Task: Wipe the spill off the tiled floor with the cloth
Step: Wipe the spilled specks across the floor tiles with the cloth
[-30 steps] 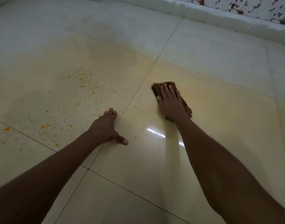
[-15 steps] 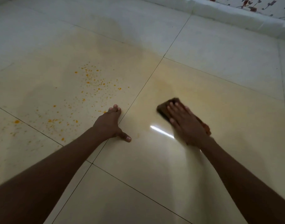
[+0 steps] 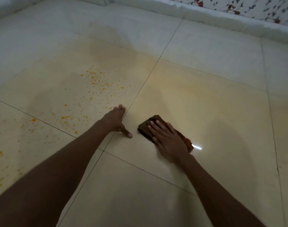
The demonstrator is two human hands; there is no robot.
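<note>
A folded brown cloth (image 3: 152, 122) lies flat on the cream tiled floor (image 3: 221, 112), and my right hand (image 3: 167, 140) presses on it with straight fingers, covering most of it. My left hand (image 3: 117, 119) rests flat on the floor just left of the cloth, thumb spread toward it, on a grout line. The spill (image 3: 97, 82) is a scatter of orange-yellow specks and blotches on the tiles to the left and ahead of my left hand, spreading toward the left edge of the view. A pale yellowish film tints the tiles around the cloth.
A white skirting ledge (image 3: 205, 15) runs along the far side, with floral wallpaper (image 3: 254, 5) above it at the top right. A bright light reflection (image 3: 197, 146) glints on the tile just right of the cloth.
My right hand has dragged the cloth back toward me and to the left, close to my left thumb. My left hand has stayed planted on the floor.
</note>
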